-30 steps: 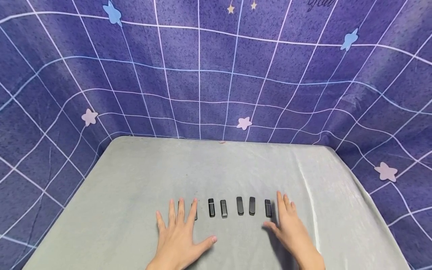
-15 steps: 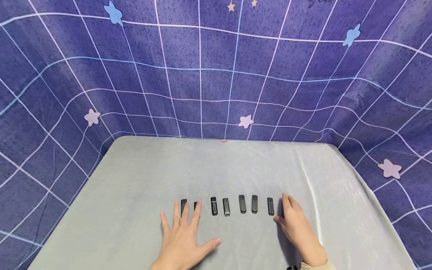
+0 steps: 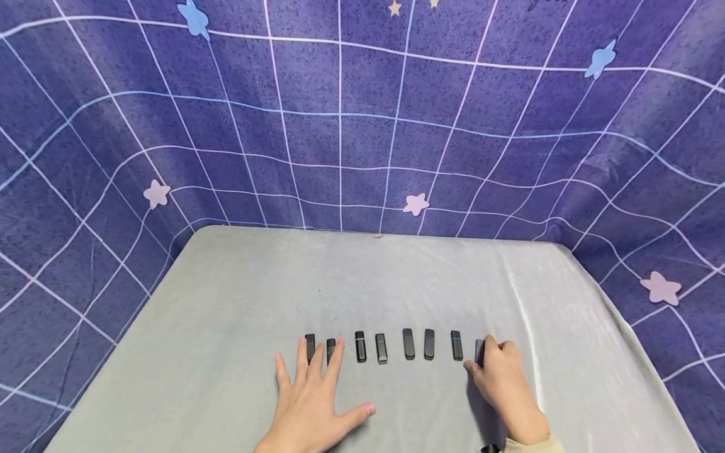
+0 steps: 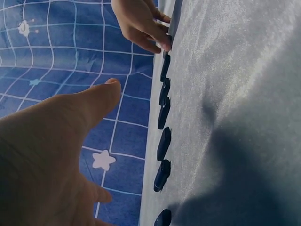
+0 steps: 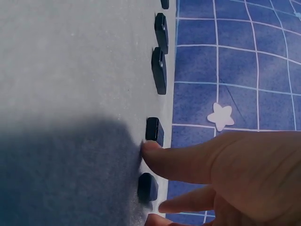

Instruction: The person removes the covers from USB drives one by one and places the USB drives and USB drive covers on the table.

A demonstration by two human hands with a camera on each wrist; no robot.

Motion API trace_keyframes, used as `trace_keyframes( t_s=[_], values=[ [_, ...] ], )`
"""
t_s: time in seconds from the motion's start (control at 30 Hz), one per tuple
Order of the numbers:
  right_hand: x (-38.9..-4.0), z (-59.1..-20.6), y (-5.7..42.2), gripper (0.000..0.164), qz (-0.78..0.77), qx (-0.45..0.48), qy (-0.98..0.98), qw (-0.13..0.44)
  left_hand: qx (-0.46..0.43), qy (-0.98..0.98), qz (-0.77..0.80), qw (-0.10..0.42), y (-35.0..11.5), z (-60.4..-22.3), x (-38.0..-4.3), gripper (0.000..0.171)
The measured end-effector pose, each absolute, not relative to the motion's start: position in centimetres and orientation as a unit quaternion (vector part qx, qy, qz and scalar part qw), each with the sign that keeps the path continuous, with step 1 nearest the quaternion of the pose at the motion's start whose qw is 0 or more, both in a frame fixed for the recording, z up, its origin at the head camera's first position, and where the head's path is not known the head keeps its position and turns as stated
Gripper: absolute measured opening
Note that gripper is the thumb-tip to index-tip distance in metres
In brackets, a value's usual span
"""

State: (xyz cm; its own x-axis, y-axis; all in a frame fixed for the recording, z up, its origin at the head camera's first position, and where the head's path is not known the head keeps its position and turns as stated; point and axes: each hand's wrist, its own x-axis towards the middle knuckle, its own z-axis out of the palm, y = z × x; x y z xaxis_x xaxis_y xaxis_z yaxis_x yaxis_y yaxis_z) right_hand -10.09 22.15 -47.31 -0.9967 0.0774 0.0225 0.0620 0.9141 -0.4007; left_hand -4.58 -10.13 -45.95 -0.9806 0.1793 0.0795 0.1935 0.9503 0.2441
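Note:
Several small black USB flash drives lie in a row on a grey cloth. My left hand (image 3: 308, 406) is spread flat, fingertips partly covering the two leftmost flash drives (image 3: 309, 345). To the right, my right hand (image 3: 505, 380) reaches down with bent fingers around the rightmost flash drive (image 3: 479, 350), which it partly hides. In the right wrist view, that flash drive (image 5: 147, 187) lies between the thumb (image 5: 188, 162) and the fingers, with a gap on the thumb's side. The thumb tip is close beside the neighbouring flash drive (image 5: 154, 131).
The grey cloth (image 3: 255, 277) covers a flat surface with a pale crease (image 3: 523, 321) at the right. A purple-blue curtain (image 3: 362, 138) with a grid and star pattern rises behind and on both sides.
My right hand has shifted slightly right and its fingers have bent, bringing the rightmost flash drive into view. The left hand has moved a little right relative to the frame, staying spread.

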Motion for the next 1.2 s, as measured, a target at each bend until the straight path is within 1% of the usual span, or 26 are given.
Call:
trace_keyframes(
  t_s=[0.1, 0.23, 0.33, 0.47, 0.53, 0.63, 0.77, 0.83, 0.97, 1.07, 1.2],
  values=[
    [-10.0, -47.3, 22.3, 0.046, 0.205, -0.045, -0.978, 0.015, -0.099, -0.986, -0.128, 0.030, -10.2, -46.0, -4.5, 0.107],
    [-10.2, -47.1, 22.4, 0.036, 0.205, -0.050, -0.977, 0.000, -0.099, -0.986, -0.133, 0.028, -10.2, -46.0, -4.4, 0.107],
    [-10.2, -47.0, 22.6, 0.025, 0.208, -0.051, -0.977, 0.006, -0.098, -0.986, -0.131, 0.025, -10.1, -45.9, -4.4, 0.107],
    [-10.1, -47.0, 22.8, 0.018, 0.216, -0.057, -0.975, 0.013, -0.102, -0.986, -0.131, 0.030, -10.2, -45.9, -4.4, 0.107],
    [-10.1, -46.9, 22.8, 0.018, 0.220, -0.059, -0.974, 0.012, -0.105, -0.985, -0.133, 0.034, -10.2, -46.0, -4.4, 0.107],
    [-10.0, -46.6, 22.9, 0.025, 0.225, -0.057, -0.973, 0.011, -0.106, -0.984, -0.140, 0.032, -10.2, -45.9, -4.4, 0.105],
    [-9.7, -46.2, 22.9, 0.030, 0.235, -0.061, -0.970, 0.008, -0.116, -0.981, -0.151, 0.024, -10.1, -45.7, -4.4, 0.098],
    [-9.5, -45.9, 22.8, 0.027, 0.244, -0.064, -0.968, 0.003, -0.122, -0.979, -0.160, 0.021, -10.1, -45.6, -4.4, 0.095],
    [-9.2, -45.6, 22.8, 0.012, 0.268, -0.058, -0.962, 0.008, -0.137, -0.974, -0.179, 0.025, -9.9, -45.3, -4.3, 0.089],
    [-8.8, -45.3, 22.6, 0.013, 0.283, -0.049, -0.958, 0.013, -0.145, -0.972, -0.185, 0.019, -9.8, -45.2, -4.4, 0.085],
    [-8.5, -44.9, 21.9, 0.015, 0.314, -0.040, -0.949, 0.014, -0.170, -0.965, -0.200, -0.017, -9.7, -45.0, -4.6, 0.081]
  ],
)
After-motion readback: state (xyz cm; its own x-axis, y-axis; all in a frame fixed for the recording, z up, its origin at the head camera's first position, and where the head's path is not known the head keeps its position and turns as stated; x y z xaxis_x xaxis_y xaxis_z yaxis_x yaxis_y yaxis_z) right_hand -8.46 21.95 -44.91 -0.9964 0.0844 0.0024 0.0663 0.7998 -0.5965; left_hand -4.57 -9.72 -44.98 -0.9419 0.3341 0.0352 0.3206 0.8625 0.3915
